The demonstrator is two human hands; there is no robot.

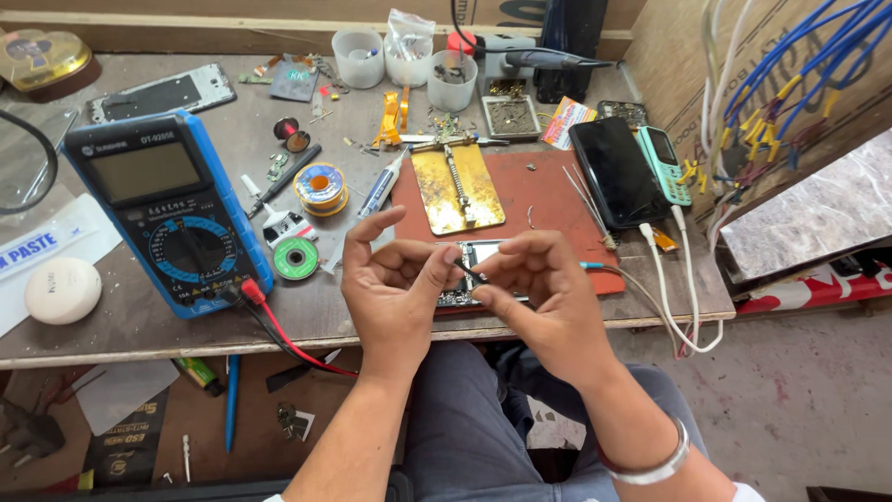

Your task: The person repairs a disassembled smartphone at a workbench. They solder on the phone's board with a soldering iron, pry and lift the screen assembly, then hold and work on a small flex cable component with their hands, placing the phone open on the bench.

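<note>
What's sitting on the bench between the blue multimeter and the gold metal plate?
In the head view, between the blue multimeter and the gold metal plate lie a solder spool, a green spool and a blue-tipped syringe tube.

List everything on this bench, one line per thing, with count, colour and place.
Digital multimeter: one, blue case, left of the hands.
Solder wire spools: two, one yellow, one green, beside the meter.
Metal board-holding plate: one, brass-coloured, on the red work mat.
Touchscreen phone: one, black, right side of the mat.
Keypad phone: one, teal, right of the black phone.
Small plastic cups: three, white, back of the bench.
Round puck: one, white, far left.
Phone circuit board: one, under the hands.
Thin dark part: one, pinched between the hands.
Left hand, right hand: two, bare, front centre.
</note>
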